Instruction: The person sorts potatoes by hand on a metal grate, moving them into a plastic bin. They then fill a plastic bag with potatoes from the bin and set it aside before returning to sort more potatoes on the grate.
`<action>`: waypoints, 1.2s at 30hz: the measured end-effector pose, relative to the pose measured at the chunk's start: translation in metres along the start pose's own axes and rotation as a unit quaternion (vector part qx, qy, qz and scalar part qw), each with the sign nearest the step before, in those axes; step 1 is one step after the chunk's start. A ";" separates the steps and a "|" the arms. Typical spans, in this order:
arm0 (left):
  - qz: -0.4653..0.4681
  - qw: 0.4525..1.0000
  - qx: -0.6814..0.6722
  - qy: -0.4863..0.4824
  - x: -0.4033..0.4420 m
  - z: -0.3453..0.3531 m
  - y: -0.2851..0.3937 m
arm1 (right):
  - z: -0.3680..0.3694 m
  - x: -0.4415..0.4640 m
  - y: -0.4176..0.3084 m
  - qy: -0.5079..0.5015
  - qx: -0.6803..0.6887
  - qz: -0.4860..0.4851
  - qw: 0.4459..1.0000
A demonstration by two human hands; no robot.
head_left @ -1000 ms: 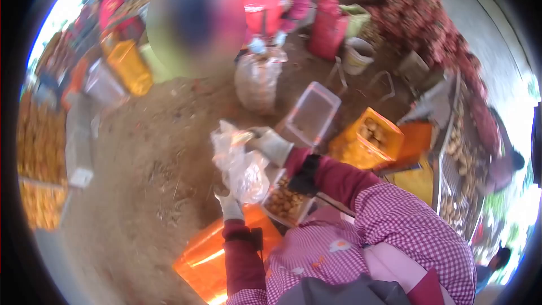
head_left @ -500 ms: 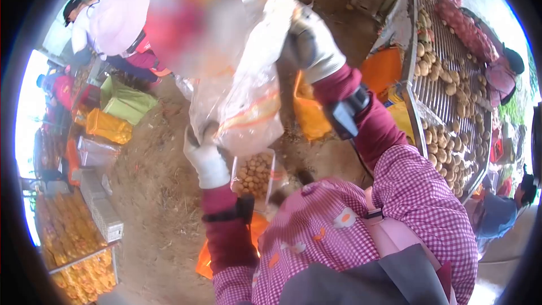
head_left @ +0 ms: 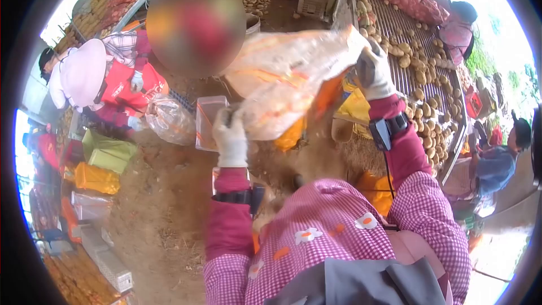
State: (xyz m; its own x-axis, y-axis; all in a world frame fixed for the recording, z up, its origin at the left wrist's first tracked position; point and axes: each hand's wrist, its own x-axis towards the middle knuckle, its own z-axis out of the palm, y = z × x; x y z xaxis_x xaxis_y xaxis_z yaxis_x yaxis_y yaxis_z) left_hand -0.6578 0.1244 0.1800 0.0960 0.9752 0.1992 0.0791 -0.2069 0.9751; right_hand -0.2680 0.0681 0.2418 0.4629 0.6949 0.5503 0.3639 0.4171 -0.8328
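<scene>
A clear plastic bag with orange stripes stretches between my hands above the dirt floor. My gloved right hand is closed on its upper corner, close to the slatted sorting table. Lower down, my gloved left hand grips the opposite edge, fingers pinched on the plastic. Beside that hand stands a clear container with orange edging. Part of a yellow-orange bag shows below the plastic, the rest hidden behind it.
Potatoes lie along the slatted sorting table at right. A co-worker at left handles another clear bag. Green and yellow bags and grey crates line the left side.
The bag has swung from hanging upright to lying stretched sideways. My right hand has moved right and down, my left slightly right and up. The view has turned too.
</scene>
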 end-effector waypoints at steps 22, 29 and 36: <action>0.035 0.995 -0.019 0.093 0.262 0.197 0.011 | -0.043 0.272 0.176 0.027 0.246 0.128 0.960; -0.100 0.987 -0.078 0.098 0.291 0.204 -0.023 | 0.052 0.231 0.263 -0.133 0.064 0.236 0.961; 0.017 0.961 0.208 -0.182 0.260 0.202 -0.156 | 0.166 0.136 0.231 -0.348 -0.069 0.041 0.934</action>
State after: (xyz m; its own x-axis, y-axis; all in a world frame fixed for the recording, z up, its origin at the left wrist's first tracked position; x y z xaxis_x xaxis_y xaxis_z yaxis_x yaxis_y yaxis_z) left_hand -0.4445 0.3946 0.0597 0.4398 0.8915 0.1085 0.4532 -0.3246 0.8302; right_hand -0.2551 0.3555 0.1145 -0.1269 0.9536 0.2729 0.4724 0.3000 -0.8287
